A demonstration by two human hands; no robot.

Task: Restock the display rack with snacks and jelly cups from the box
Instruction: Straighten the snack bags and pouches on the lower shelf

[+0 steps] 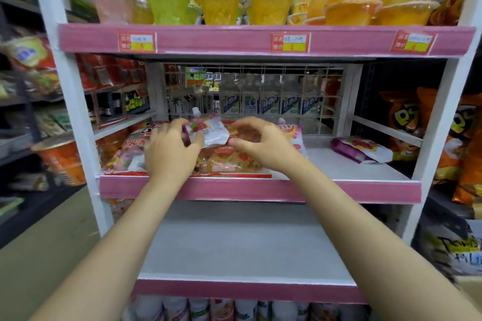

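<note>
1. The left hand [170,150] holds a small spouted pouch [208,130] with curled fingers [194,142].
2. The right hand [260,144] has bent fingers just beside the pouch; I cannot tell if they touch it.
3. The pouch sits on snack bags [229,160] on the rack's middle shelf [339,167].
4. Jelly cups [219,0] stand on the top shelf.

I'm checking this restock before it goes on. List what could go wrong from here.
1. The spouted pouch lies loosely on stacked snack bags; held between the left hand and right hand, it may slide off.
2. Those bags reach the shelf's pink front edge and could be nudged over.
</note>
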